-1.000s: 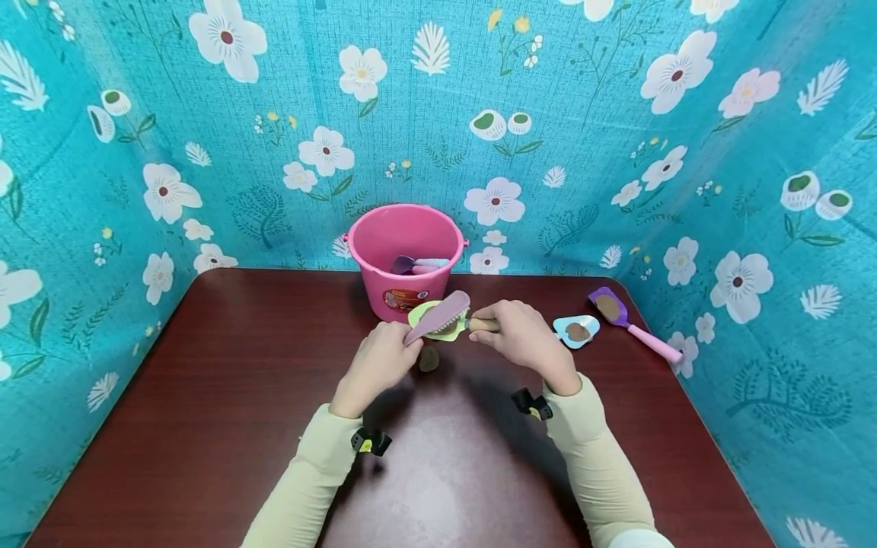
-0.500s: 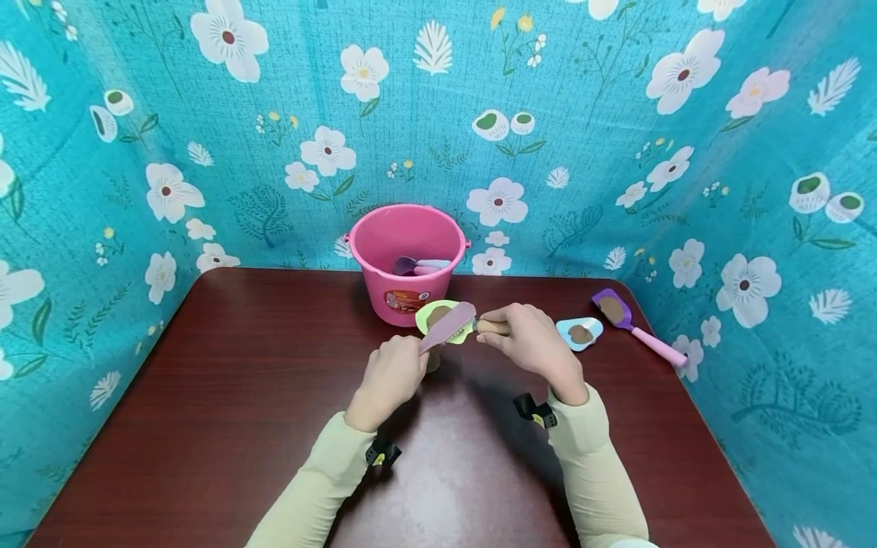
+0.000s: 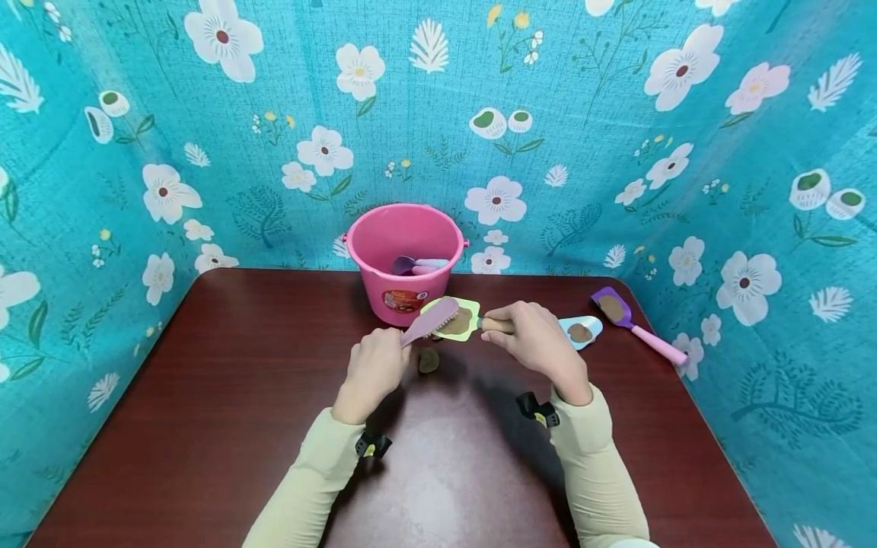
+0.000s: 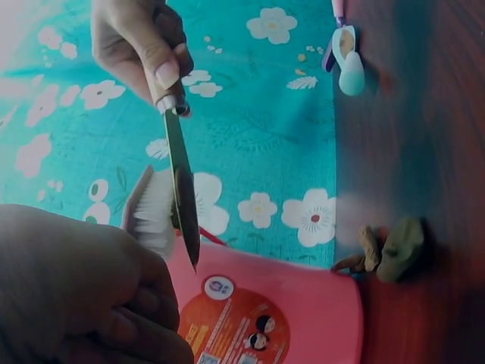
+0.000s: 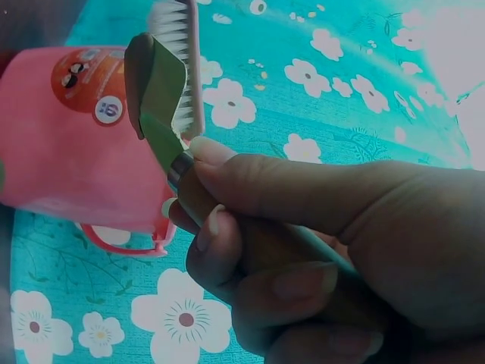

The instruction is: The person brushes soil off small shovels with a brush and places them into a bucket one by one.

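Observation:
My left hand grips the handle of a mauve brush with white bristles, which lies across the shovel blade in the head view. My right hand holds a small yellow-green shovel by its wooden handle, fingers wrapped round it. Brown, soil-like material covers much of the blade. In both wrist views the bristles face the blade at close range; whether they touch it I cannot tell. Below the tools, a brown-green lump lies on the table with smaller brown pieces beside it.
A pink bucket stands behind the tools, with several utensils, one dark purple, inside. To the right lie a light-blue scoop and a purple shovel with a pink handle, both marked with brown. Floral cloth encloses the table.
The brush in my left hand first moved right across the shovel blade, then back left, uncovering the blade's handle end. The right hand and shovel have shifted only slightly.

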`<state>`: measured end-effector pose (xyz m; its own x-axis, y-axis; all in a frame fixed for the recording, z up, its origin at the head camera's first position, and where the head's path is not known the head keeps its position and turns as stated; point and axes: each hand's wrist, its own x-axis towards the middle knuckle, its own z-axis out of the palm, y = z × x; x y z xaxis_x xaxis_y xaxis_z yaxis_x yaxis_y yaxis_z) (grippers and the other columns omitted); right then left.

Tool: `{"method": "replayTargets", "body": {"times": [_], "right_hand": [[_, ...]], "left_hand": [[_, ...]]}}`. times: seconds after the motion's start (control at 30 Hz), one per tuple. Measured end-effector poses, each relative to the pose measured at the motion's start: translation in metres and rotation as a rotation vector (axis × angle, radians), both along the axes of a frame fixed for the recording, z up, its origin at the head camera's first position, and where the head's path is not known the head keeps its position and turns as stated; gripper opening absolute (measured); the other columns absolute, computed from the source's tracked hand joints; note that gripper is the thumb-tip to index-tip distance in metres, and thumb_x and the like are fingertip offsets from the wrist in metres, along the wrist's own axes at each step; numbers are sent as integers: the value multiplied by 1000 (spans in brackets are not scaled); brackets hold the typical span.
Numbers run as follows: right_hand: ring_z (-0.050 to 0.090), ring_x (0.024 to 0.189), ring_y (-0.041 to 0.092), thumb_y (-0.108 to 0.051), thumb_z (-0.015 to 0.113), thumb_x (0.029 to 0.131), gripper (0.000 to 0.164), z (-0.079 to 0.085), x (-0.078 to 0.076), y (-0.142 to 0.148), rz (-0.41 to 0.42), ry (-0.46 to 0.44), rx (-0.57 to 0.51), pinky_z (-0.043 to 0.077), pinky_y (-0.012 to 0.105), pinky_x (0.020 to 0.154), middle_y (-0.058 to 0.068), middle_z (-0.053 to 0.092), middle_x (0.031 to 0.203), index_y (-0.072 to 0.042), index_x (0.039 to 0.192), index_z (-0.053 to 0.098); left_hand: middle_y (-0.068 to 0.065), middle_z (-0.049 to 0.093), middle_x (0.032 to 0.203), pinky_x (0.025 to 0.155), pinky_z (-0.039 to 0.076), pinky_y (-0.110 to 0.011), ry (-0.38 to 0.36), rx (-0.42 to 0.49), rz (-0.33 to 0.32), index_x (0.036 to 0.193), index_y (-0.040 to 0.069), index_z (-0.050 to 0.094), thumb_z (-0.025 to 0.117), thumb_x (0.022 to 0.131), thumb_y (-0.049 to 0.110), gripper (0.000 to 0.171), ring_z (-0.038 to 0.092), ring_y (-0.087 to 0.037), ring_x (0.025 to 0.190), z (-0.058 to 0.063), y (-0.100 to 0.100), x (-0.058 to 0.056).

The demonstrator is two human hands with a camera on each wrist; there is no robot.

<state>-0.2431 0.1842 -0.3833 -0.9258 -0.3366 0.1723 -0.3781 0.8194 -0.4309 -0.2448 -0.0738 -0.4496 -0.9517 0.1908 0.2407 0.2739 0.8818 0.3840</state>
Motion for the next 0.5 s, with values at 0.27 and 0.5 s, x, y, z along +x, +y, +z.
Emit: {"method": "replayTargets", "body": {"times": [0.27, 0.5], "right_hand": [[46, 58, 11, -25, 79, 89, 18, 1, 3, 4, -26, 10, -2, 38, 33, 60, -8, 44, 57, -18, 77, 68], [50, 61, 11, -26, 79, 89, 12, 2, 3, 3, -14, 16, -11, 41, 33, 62, -8, 51, 61, -19, 83, 73]], "left_hand": [[-13, 60, 63, 49, 53, -47, 42, 26, 71, 72, 5, 60, 67, 94, 18, 26, 61, -31, 53, -1, -15, -7], [-12, 62, 68, 52, 54, -47, -29, 45, 46, 77, 4, 64, 66, 95, 20, 23, 62, -29, 57, 1, -14, -10]]}}
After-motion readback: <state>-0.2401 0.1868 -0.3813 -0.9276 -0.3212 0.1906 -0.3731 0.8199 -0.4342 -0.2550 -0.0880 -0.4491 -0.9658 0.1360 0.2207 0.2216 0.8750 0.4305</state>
